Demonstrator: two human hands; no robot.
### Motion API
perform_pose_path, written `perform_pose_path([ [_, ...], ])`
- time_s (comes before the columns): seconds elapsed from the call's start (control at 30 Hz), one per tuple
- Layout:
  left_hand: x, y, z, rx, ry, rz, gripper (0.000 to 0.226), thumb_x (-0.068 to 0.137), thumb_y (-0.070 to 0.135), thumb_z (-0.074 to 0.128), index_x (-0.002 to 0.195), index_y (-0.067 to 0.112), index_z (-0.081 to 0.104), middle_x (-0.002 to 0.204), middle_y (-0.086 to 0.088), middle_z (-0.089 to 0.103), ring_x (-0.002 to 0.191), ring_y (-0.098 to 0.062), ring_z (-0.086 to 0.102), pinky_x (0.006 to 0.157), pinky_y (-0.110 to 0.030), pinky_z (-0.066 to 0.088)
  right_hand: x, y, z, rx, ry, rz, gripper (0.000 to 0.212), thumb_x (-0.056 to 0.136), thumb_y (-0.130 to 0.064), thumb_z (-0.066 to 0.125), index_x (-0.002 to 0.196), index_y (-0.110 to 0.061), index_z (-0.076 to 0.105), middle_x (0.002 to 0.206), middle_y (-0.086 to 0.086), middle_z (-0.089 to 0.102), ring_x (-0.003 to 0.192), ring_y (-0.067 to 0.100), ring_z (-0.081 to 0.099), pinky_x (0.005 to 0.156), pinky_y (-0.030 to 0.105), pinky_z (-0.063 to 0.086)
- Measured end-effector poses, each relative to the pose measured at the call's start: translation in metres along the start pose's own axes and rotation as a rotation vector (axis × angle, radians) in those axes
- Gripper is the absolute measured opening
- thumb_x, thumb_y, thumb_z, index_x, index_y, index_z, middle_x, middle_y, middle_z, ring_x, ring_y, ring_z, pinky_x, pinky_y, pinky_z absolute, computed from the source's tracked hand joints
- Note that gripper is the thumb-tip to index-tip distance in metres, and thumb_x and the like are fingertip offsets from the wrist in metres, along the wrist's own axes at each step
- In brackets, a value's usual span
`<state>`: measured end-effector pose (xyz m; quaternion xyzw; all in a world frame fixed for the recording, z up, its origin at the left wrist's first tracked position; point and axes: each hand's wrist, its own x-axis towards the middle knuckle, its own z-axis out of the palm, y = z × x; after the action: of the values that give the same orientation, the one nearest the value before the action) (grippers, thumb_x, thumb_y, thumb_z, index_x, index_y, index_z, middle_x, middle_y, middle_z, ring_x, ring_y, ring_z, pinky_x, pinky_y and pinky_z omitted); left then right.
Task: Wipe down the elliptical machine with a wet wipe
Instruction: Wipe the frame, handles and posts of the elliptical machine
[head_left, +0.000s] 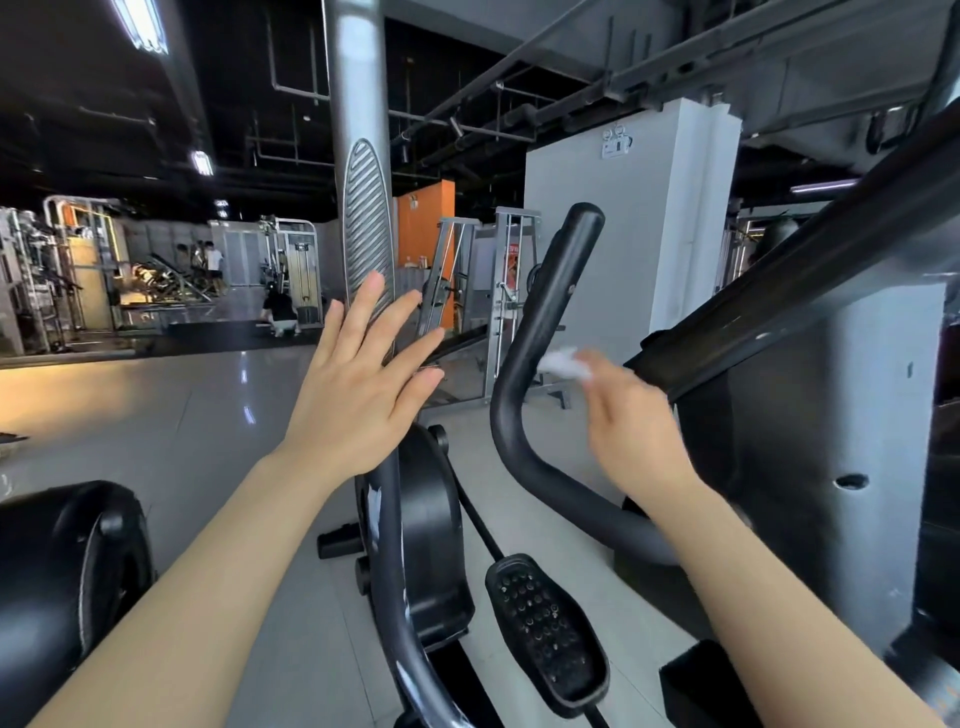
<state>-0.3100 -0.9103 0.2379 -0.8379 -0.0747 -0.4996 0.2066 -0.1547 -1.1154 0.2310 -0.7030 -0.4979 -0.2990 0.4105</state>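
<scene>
The elliptical machine fills the middle of the view, with a grey upright handle bar (363, 171) bearing a ribbed silver grip, and a curved black handle (540, 322) to its right. My left hand (358, 395) is spread flat with straight fingers in front of the lower end of the ribbed grip. My right hand (631, 426), blurred, pinches a crumpled white wet wipe (563, 364) against the right side of the curved black handle. A black studded pedal (545, 634) and the black flywheel housing (431, 530) lie below.
A broad black slanted beam (810, 270) of the machine crosses the right side. Another black housing (62, 582) sits at the lower left. Glossy grey floor tiles (182, 426) stretch left toward distant gym machines and several people. A white pillar (634, 234) stands behind.
</scene>
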Motion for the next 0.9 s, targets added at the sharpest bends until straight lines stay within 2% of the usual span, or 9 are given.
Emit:
perform_pose_path([
  [0.1, -0.001, 0.0, 0.002, -0.002, -0.007, -0.004, 0.06, 0.105, 0.046, 0.016, 0.133, 0.016, 0.059, 0.151, -0.011, 0.04, 0.149, -0.031, 0.006, 0.119, -0.049, 0.001, 0.022, -0.02, 0.018, 0.11, 0.252, 0.342, 0.037, 0.102, -0.006, 0.038, 0.138, -0.009, 0.048, 0.096, 0.013, 0.065, 0.077, 0.027, 0.055, 0.062, 0.014, 0.033],
  [0.27, -0.002, -0.003, 0.005, -0.003, -0.005, 0.005, 0.061, 0.106, 0.046, 0.015, 0.133, 0.016, 0.06, 0.15, -0.012, 0.041, 0.148, -0.031, 0.006, 0.118, -0.052, 0.003, 0.006, -0.039, 0.073, -0.161, -0.021, 0.403, 0.063, 0.097, 0.0, 0.036, 0.153, -0.012, 0.01, 0.096, 0.009, 0.058, 0.082, 0.024, 0.053, 0.064, 0.021, 0.028],
  [0.37, -0.002, -0.004, 0.007, -0.011, -0.003, -0.013, 0.061, 0.105, 0.047, 0.015, 0.133, 0.016, 0.059, 0.151, -0.011, 0.04, 0.148, -0.031, 0.005, 0.118, -0.053, 0.002, -0.017, -0.037, 0.08, -0.302, -0.168, 0.278, 0.063, 0.078, 0.003, 0.062, 0.137, 0.0, 0.043, 0.101, 0.011, 0.065, 0.086, 0.025, 0.066, 0.065, 0.027, 0.049],
  [0.43, -0.001, -0.003, 0.008, -0.023, -0.012, -0.025, 0.06, 0.105, 0.047, 0.016, 0.134, 0.015, 0.058, 0.151, -0.011, 0.039, 0.148, -0.03, 0.003, 0.118, -0.053, 0.001, -0.029, -0.024, 0.084, -0.51, -0.213, 0.052, 0.058, 0.043, 0.003, 0.077, 0.1, 0.005, 0.068, 0.081, 0.012, 0.069, 0.066, 0.023, 0.069, 0.041, 0.022, 0.045],
  [0.5, -0.002, -0.003, 0.008, -0.02, -0.016, -0.02, 0.058, 0.105, 0.046, 0.018, 0.134, 0.015, 0.058, 0.151, -0.012, 0.039, 0.148, -0.031, 0.004, 0.118, -0.053, 0.002, -0.032, -0.023, 0.066, -0.656, -0.372, -0.072, 0.058, 0.036, -0.001, 0.082, 0.093, 0.004, 0.069, 0.082, 0.013, 0.07, 0.064, 0.024, 0.068, 0.034, 0.023, 0.038],
  [0.63, -0.004, -0.006, 0.008, -0.013, -0.023, -0.004, 0.058, 0.105, 0.046, 0.018, 0.135, 0.015, 0.057, 0.152, -0.012, 0.038, 0.148, -0.032, 0.004, 0.118, -0.055, 0.002, -0.039, -0.014, 0.011, -0.722, -0.721, -0.233, 0.054, 0.089, 0.002, 0.04, 0.142, -0.006, 0.032, 0.142, 0.01, 0.045, 0.123, 0.026, 0.051, 0.071, 0.032, 0.044],
  [0.77, -0.004, -0.003, 0.01, -0.021, -0.012, -0.015, 0.061, 0.105, 0.047, 0.015, 0.134, 0.015, 0.058, 0.152, -0.012, 0.038, 0.148, -0.031, 0.003, 0.118, -0.051, -0.002, -0.03, -0.015, -0.014, -0.634, -0.615, -0.115, 0.052, 0.092, 0.002, 0.036, 0.139, -0.02, 0.039, 0.129, 0.004, 0.057, 0.107, 0.027, 0.06, 0.073, 0.031, 0.044],
  [0.83, -0.004, -0.004, 0.009, -0.015, -0.023, -0.008, 0.061, 0.105, 0.048, 0.015, 0.134, 0.015, 0.057, 0.152, -0.012, 0.038, 0.148, -0.031, 0.002, 0.118, -0.049, -0.003, -0.022, -0.019, 0.001, -0.527, -0.458, -0.128, 0.057, 0.088, 0.005, 0.043, 0.14, -0.016, 0.042, 0.137, 0.008, 0.053, 0.115, 0.03, 0.057, 0.078, 0.036, 0.05],
  [0.9, -0.005, -0.006, 0.007, -0.004, -0.03, 0.003, 0.061, 0.105, 0.047, 0.015, 0.134, 0.015, 0.058, 0.152, -0.012, 0.038, 0.148, -0.031, 0.002, 0.118, -0.051, -0.002, -0.017, -0.02, 0.023, -0.483, -0.511, -0.184, 0.059, 0.087, 0.007, 0.045, 0.142, -0.016, 0.042, 0.153, 0.008, 0.034, 0.134, 0.027, 0.042, 0.09, 0.038, 0.05],
])
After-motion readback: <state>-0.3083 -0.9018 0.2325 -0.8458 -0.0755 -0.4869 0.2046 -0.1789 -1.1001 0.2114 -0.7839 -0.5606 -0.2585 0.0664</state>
